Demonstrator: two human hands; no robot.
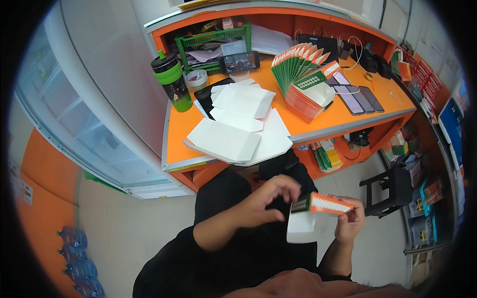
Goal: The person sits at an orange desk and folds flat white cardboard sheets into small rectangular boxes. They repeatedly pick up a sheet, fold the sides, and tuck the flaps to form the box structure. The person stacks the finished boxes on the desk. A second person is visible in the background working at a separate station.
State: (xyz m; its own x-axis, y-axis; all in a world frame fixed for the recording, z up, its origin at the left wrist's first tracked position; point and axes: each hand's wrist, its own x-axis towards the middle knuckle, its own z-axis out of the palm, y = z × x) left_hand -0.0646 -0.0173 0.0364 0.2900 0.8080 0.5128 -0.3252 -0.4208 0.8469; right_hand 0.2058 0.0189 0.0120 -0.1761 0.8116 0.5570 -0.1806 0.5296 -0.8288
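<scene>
Above my lap, my right hand (350,218) grips the right end of a partly folded carton (310,226). The carton has orange and green printed panels and a plain white side. At its left end is my left hand (273,198), with fingers curved and thumb held apart. Whether those fingertips touch the carton I cannot tell. On the orange desk (184,146) in front of me lies a loose pile of flat white carton blanks (243,107), some overhanging the front edge. Right of them, a fanned row of nested green, orange and white cartons (303,82) stands on the desk.
A green shaker bottle (171,82), a tape roll (196,79), a propped phone (239,62) and a green basket (213,44) stand at the desk's left. Several phones (355,102) lie at its right. A glass-door fridge (74,99), a black stool (387,188) and water bottles (79,268) surround me.
</scene>
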